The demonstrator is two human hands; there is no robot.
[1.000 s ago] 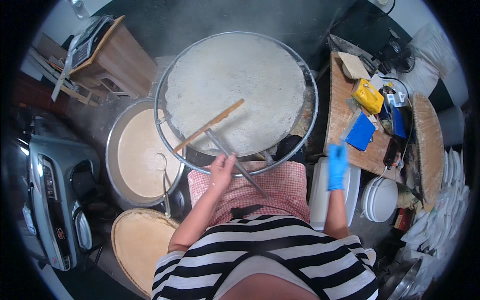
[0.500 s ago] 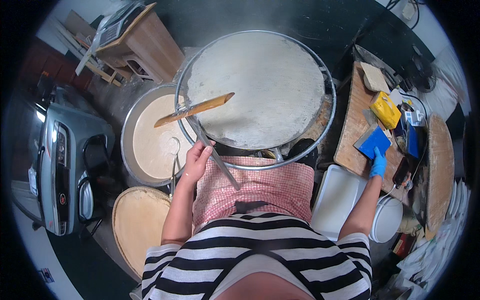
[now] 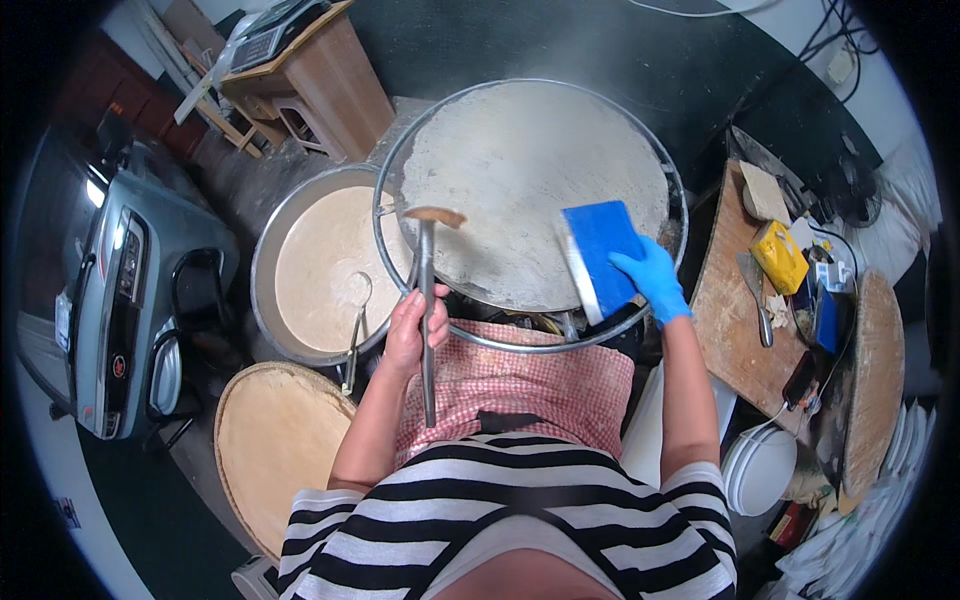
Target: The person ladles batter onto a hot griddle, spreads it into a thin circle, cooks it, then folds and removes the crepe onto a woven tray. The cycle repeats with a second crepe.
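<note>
Head view: both hands work a thin batter sheet on the round griddle.

Left hand (image 3: 413, 335) is clamped on the spreader handle (image 3: 427, 330), its blade at the griddle (image 3: 530, 190) left edge; gloved right hand (image 3: 650, 278) grips a blue scraper (image 3: 598, 250) near the right rim. Spreading looks done; next likely calls for loosening the sheet's edge. Batter pot (image 3: 325, 265) sits left.

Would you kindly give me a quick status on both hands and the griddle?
Left hand grips spreader handle. Gloved right hand holds blue scraper on the batter-coated round griddle. Batter pot alongside; nothing blocking.
</note>
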